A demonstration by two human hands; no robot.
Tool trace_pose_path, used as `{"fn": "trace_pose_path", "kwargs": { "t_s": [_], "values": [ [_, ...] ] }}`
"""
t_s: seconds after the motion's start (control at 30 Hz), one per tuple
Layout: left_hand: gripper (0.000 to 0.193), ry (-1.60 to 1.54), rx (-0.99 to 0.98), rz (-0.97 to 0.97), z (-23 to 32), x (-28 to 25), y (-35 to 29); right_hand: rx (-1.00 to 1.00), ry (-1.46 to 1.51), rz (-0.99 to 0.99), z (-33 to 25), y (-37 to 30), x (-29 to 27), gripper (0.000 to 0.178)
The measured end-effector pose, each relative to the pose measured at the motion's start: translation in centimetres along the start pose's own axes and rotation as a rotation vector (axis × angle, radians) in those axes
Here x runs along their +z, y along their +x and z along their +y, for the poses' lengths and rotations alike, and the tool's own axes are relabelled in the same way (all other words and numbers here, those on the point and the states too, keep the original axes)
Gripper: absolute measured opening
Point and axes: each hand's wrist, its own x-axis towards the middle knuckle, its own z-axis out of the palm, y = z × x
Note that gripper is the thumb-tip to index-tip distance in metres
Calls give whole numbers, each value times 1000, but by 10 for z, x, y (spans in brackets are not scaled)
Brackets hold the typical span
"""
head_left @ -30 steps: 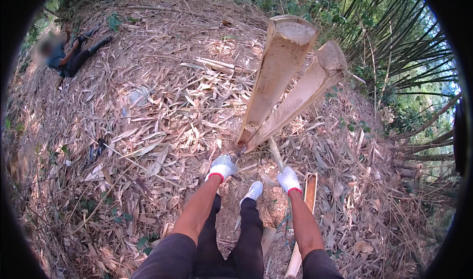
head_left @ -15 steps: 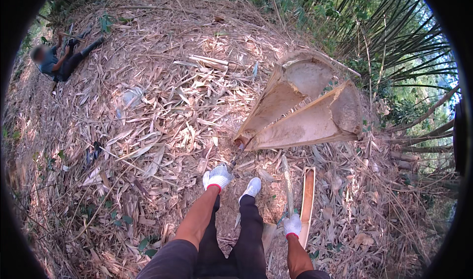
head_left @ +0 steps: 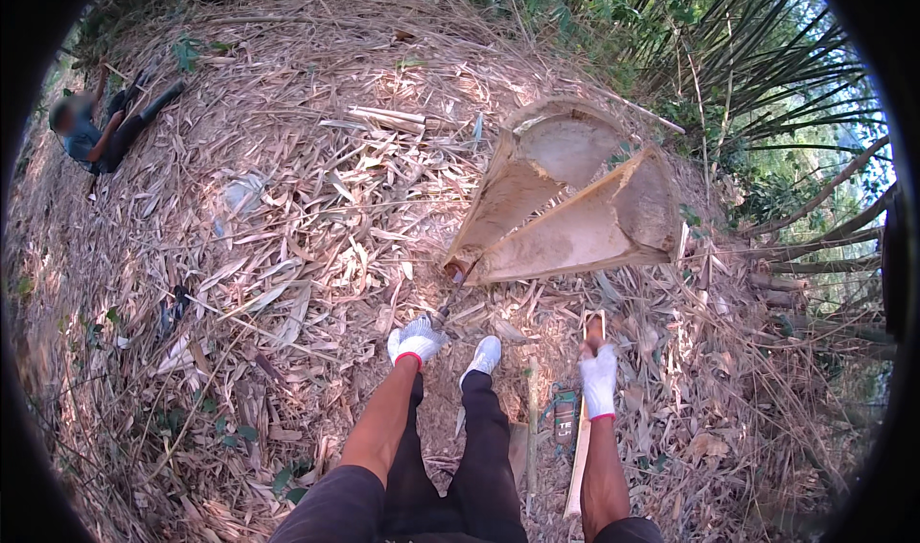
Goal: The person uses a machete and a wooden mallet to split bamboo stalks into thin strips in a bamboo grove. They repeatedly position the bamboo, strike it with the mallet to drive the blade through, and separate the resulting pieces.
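My left hand (head_left: 416,340), in a white glove with a red cuff, is closed around the handle of a long thin dark tool (head_left: 445,313). The tool points up and right to the narrow end of a large, pale, split hollow piece (head_left: 575,241), whose two trough-like halves spread wide at the far side. My right hand (head_left: 599,375), gloved alike, is closed on the upper part of a split bamboo piece (head_left: 581,466) with a brown hollow inside. Its fingers curl over the edge. Left of that lies a pale greenish stick (head_left: 533,418).
Dry bamboo leaves (head_left: 316,217) cover the sloping ground. A dark green pouch-like object (head_left: 565,416) lies beside the stick. Bamboo stems (head_left: 767,73) rise at the far right. Another person (head_left: 96,136) sits at the far left. A dark object (head_left: 174,308) lies left of me.
My right hand has let go of the greenish stick, which now lies on the ground, and has moved right and forward onto the split bamboo piece. My left hand still grips the dark tool.
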Motion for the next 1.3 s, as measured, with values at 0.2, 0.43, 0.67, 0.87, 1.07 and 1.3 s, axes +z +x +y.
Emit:
{"fn": "trace_pose_path", "kwargs": {
  "t_s": [0.2,0.43,0.67,0.87,1.07,1.3],
  "values": [
    [47,-28,27,38,-2,12,-5,-857,807,153,-287,-11,-97,52],
    [49,8,157,50,0,-41,-52,-718,596,-153,-325,-43,-97,48],
    [35,-647,720,996,152,-330,-214,-702,683,-215,-313,-42,-91,49],
    [34,73,716,693,259,-379,-273,-639,823,-386,-320,-63,-82,44],
    [46,243,489,646,253,-349,-260,-764,508,-420,-313,-75,-82,58],
    [45,323,367,691,259,-353,-258,-813,552,-517,-309,-51,-60,51]
  ]
}}
